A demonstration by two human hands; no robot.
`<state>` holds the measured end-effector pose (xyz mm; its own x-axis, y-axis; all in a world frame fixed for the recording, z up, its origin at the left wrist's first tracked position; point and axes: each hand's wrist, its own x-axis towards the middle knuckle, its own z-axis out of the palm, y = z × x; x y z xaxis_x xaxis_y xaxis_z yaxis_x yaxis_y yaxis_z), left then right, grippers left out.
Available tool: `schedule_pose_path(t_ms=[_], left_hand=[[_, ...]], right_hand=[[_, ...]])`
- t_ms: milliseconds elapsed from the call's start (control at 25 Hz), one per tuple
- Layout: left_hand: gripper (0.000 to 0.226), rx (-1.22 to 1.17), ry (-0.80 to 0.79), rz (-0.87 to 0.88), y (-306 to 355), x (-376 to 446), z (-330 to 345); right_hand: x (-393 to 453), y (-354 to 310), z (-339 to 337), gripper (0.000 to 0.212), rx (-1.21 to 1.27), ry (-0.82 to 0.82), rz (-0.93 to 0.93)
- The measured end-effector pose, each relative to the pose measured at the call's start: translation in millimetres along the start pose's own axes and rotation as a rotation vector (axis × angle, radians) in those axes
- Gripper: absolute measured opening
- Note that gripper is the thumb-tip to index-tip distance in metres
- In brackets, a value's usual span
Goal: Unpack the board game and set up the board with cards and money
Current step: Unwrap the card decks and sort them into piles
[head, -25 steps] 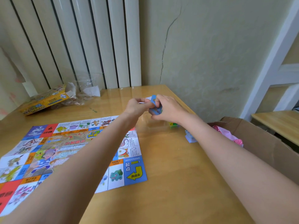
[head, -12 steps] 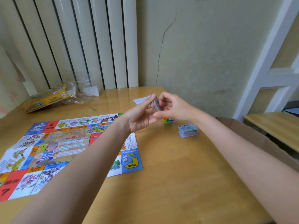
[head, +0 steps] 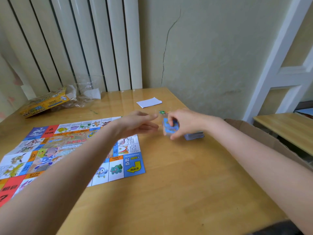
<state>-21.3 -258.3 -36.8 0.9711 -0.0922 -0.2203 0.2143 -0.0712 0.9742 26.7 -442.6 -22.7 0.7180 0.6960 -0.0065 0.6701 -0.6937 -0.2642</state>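
The colourful paper game board (head: 50, 150) lies flat on the left half of the wooden table (head: 169, 192). My right hand (head: 184, 122) grips a small blue-backed stack of cards (head: 170, 128) just right of the board's far corner, low over the table. Behind that hand a second pile of cards (head: 194, 135) lies on the table, partly hidden. My left hand (head: 137, 123) hovers with relaxed fingers beside the held stack, holding nothing. A small green and orange game piece (head: 162, 112) sits just beyond the hands.
The yellow game box (head: 44, 103) and crumpled clear wrap (head: 84, 92) lie at the table's far left. A white folded sheet (head: 149, 102) lies near the far edge. A brown cardboard box (head: 264, 139) stands off the table's right side, with a wooden shelf (head: 288, 129) beyond.
My right hand has lowered the card stack toward the table near the other pile. My left hand has let go of the stack and opened.
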Motion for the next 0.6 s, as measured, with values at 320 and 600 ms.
schedule_pose_path(t_ms=[320, 600], left_hand=[[0.011, 0.088, 0.141, 0.04, -6, 12, 7], [0.01, 0.108, 0.283, 0.064, 11, 36, 4]], right_hand=[[2, -11, 19, 0.042, -0.238, -0.298, -0.037], [28, 8, -20, 0.02, -0.022, 0.015, 0.026]])
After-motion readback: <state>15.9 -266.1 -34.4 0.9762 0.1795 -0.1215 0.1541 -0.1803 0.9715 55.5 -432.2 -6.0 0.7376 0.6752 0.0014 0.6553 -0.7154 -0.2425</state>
